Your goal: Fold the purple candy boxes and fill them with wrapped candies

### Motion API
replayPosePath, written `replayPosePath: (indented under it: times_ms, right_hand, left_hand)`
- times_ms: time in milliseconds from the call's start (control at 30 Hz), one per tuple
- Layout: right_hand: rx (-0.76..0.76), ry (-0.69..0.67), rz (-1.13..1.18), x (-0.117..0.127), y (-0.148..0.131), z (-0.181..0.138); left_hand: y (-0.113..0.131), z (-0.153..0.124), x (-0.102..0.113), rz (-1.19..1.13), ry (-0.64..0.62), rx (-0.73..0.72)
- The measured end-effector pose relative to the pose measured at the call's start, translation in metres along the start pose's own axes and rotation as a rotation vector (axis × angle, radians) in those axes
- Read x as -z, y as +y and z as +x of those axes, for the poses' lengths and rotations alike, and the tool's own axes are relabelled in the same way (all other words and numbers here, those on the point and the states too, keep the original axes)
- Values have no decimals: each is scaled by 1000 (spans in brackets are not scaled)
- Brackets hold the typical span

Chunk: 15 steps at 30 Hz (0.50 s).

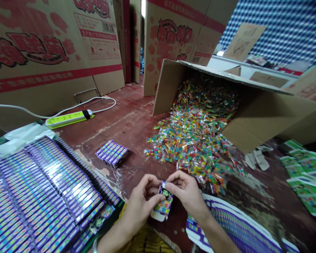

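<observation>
A small purple candy box (165,202) with a cartoon print is held between my two hands. Its lower end shows a white flap standing open. My left hand (144,196) grips the box's left side with the thumb across its front. At the top edge, my right hand (184,191) pinches the box between thumb and fingers. Just beyond lies a heap of small clear bags of colourful candies (192,137), spilling from a tipped cardboard carton (258,109). Flat purple unfolded boxes (234,221) are fanned out by my right forearm.
Rows of filled purple boxes (42,189) stand packed at the left. A short row of boxes (112,153) sits apart on the red table (129,109). Behind it are a yellow-green power strip (68,119) and large cartons (55,45). Green printed packs (305,175) lie at right.
</observation>
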State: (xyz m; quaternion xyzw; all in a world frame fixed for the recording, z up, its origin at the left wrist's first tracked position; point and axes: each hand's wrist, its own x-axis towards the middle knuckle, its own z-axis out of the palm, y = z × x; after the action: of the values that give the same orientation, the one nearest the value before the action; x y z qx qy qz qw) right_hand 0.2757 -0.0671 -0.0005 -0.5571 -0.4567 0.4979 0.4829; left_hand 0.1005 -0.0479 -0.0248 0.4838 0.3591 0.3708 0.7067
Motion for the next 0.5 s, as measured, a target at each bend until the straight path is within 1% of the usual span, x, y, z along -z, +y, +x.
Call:
replayPosePath:
  times_ms: [133,200,267,333,400,500]
  right_hand:
    - [-37,-24,-50,5,-3,5]
    - [-5,-22,-103,5,-6,5]
    - [107,14,-213,4,-8,1]
    - [247,17,-350,2,-12,-4]
    - [344,-39,-501,-1,-16,-10]
    - [384,-132,-737,-6,-21,-17]
  left_hand:
    - [1,1,0,37,-42,-28]
    - [2,1,-1,24,-44,-29]
    - [3,0,-1,30,-40,-20]
    - [3,-1,1,64,-33,-13]
    - [1,-1,5,113,-22,-11]
    - [-4,3,11,141,20,-34]
